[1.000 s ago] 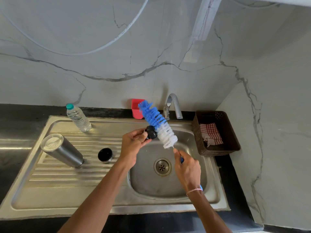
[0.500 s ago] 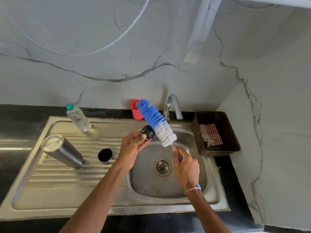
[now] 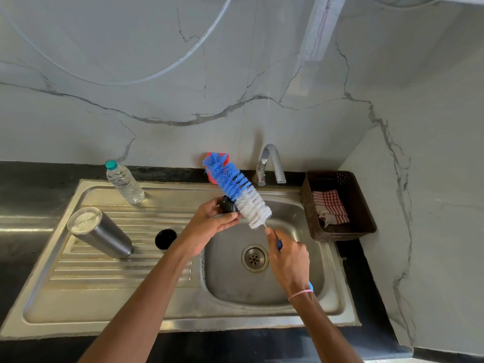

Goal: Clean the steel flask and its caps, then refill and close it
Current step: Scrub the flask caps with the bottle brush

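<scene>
The left hand (image 3: 209,224) grips the black cap (image 3: 227,204), which touches the brush (image 3: 237,188) on its 9 o'clock side. The right hand (image 3: 288,258) is closed round the brush's lower end, and the brush's long axis runs from 5 o'clock to 11 o'clock. The flask (image 3: 100,233) stands well apart, at 9 o'clock of the left hand.

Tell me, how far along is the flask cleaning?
Done: both caps are off; the steel flask stands on the drainboard, one black cap beside it. Whether those are washed, I cannot tell. In hand: the left hand holds the other cap against the brush gripped by the right hand. Left: refilling, perhaps from the water bottle, and closing.
</scene>
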The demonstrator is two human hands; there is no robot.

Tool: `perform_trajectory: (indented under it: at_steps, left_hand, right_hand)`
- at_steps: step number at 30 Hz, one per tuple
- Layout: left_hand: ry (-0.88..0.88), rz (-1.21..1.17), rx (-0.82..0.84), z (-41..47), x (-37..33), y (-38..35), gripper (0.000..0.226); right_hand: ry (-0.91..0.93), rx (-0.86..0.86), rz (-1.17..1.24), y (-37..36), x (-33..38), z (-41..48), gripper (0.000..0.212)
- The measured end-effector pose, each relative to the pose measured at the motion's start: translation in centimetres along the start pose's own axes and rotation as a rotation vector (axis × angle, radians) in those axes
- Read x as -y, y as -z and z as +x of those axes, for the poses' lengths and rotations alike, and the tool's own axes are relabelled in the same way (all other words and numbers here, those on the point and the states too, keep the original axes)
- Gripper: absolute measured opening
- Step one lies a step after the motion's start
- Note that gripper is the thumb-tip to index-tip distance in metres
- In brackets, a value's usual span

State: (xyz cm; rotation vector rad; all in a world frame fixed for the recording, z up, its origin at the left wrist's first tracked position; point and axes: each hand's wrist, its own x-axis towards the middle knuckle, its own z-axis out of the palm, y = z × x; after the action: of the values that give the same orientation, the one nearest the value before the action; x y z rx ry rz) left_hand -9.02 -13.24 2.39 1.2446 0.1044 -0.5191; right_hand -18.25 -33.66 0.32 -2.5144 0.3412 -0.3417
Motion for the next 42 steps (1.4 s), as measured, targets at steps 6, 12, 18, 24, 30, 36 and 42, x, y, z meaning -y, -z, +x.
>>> perform_trajectory:
  at_steps: [6, 12, 18, 24, 30, 36, 42]
  left_hand:
    - [-0.010, 0.007, -0.113, -0.1, 0.3, -0.2, 0.046]
    - [-0.105, -0.065, -0.336, 0.7, 0.0, 0.9, 0.052]
    - [-0.158, -0.109, -0.273, 1.0, -0.5, 0.5, 0.052]
    - [-0.132, 0.015, -0.482, 0.9, -0.5, 0.1, 0.039]
    - [-0.180, 0.230, -0.422, 0.1, -0.3, -1.0, 0.047]
    - [-0.200, 0.325, -0.398, -0.7, -0.6, -1.6, 0.065]
    - [-0.221, 0.400, -0.400, -0.9, -0.7, -1.1, 0.069]
  right_hand:
    - [-0.027, 0.070, 0.089, -0.1, 0.3, -0.5, 0.048]
    - [-0.154, 0.076, 0.209, 0.4, -0.5, -2.2, 0.048]
    - [-0.196, 0.125, 0.260, 0.4, -1.0, -4.6, 0.041]
    - [-0.096, 0.088, 0.179, 0.7, -1.5, -5.0, 0.027]
    - [-0.119, 0.081, 0.155, 0.0, -0.2, -4.4, 0.033]
    - [-0.139, 0.081, 0.106, -0.4, 0.8, -2.1, 0.041]
    - [-0.120, 0.085, 0.145, -0.1, 1.4, -2.2, 0.044]
